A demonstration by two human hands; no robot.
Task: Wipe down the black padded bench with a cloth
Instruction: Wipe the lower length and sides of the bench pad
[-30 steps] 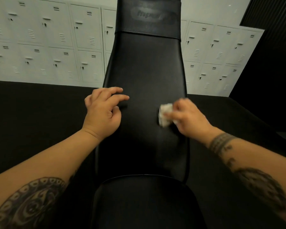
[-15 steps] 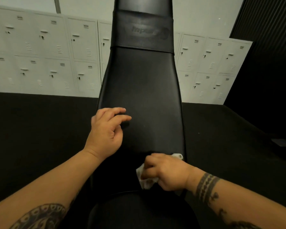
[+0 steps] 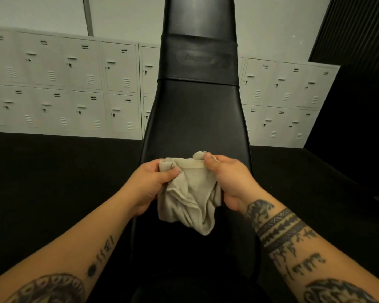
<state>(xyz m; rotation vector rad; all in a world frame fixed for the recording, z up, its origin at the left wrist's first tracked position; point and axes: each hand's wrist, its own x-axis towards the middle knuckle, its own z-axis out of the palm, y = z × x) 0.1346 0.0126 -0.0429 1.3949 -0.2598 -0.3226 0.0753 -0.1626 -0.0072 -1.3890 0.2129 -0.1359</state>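
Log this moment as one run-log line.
left hand: grips cloth top-left | right hand: grips cloth top-right | cloth: hangs between hands over black padded bench

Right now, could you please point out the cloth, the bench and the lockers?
cloth [image 3: 190, 195]: head view, hanging middle folds.
bench [image 3: 197, 119]: head view, bare backrest pad.
lockers [image 3: 83, 66]: head view, left-hand doors.

embossed logo [image 3: 202, 59] on the bench [image 3: 197, 119] is unreadable.
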